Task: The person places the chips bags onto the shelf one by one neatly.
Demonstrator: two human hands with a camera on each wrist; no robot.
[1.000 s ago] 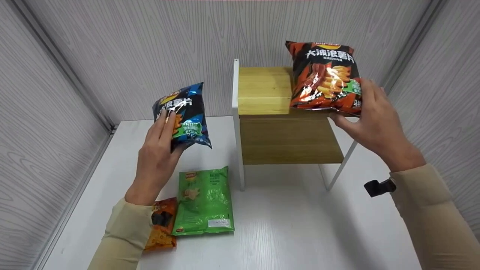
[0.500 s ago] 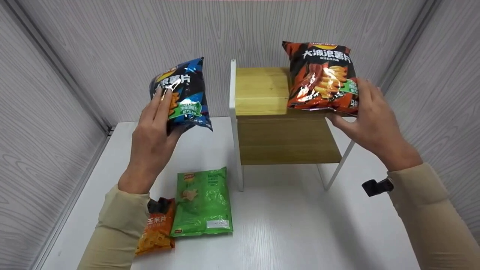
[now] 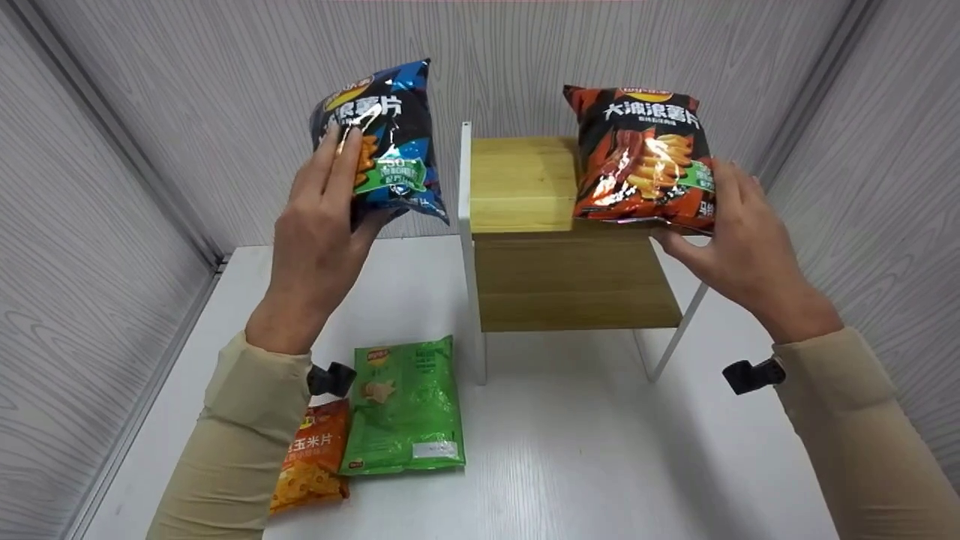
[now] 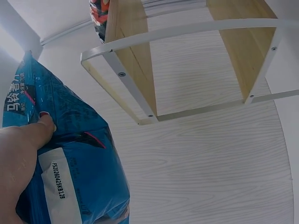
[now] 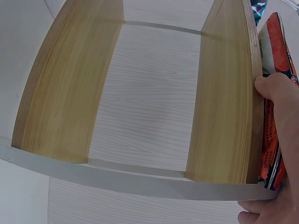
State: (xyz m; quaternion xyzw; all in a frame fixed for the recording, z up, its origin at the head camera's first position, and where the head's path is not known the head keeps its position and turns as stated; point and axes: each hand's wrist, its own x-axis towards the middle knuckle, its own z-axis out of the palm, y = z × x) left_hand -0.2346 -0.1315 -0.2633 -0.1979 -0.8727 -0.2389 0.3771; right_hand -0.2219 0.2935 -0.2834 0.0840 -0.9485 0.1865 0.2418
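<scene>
My left hand (image 3: 319, 217) grips a blue and black bag of potato chips (image 3: 409, 135) in the air, left of the small rack. Its fingers lie across the printed front; in the left wrist view the thumb (image 4: 41, 132) presses the blue back. A red and black bag of potato chips (image 3: 637, 161) leans back on the right part of the rack's upper wooden shelf (image 3: 521, 180). My right hand (image 3: 750, 247) holds that bag by its lower right corner. The right wrist view shows the thumb (image 5: 273, 86) against the shelf's front edge.
The rack has a white frame (image 3: 466, 195) and a lower wooden shelf (image 3: 577, 285). On the white table (image 3: 570, 457) a green bag (image 3: 409, 405) lies flat beside an orange bag of corn chips (image 3: 319, 465), partly behind my left sleeve. Grey wood-patterned panels (image 3: 247, 112) enclose the table.
My left hand has risen with the blue and black bag from lower down to about the height of the upper shelf. The right hand and the red and black bag have stayed nearly still.
</scene>
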